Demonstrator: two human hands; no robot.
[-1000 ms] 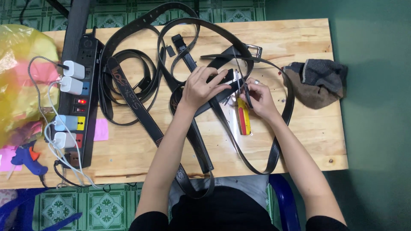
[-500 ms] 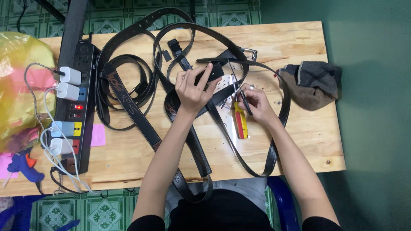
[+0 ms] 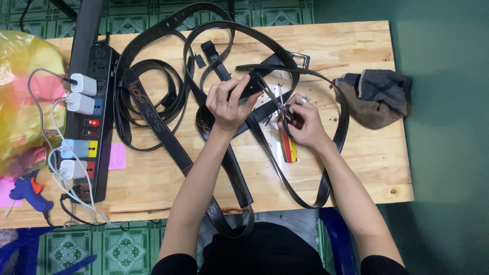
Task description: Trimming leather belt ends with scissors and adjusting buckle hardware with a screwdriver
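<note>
The black belt end is up off the table, near the middle of the wooden table, between the person's two hands. The left hand is closed around it, with the fingers wrapped over the strap. The right hand is just beside it, closed on a thin metal tool whose tip touches the belt end. It looks like small scissors or pliers, but it is too small to tell which.

Under the right hand lies a screwdriver with a red and yellow handle, flat on the table. Small dark bits lie on the wood around it.

Many more black belts lie in loops across the table, and some hang over the near edge. One has a silver buckle near the far edge.

On the right side sits a bunched-up gray and brown cloth. On the left lies a long black power strip with white plugs in it. A pink paper note is just beside it. Farther left are a yellow plastic bag and a blue glue gun.
</note>
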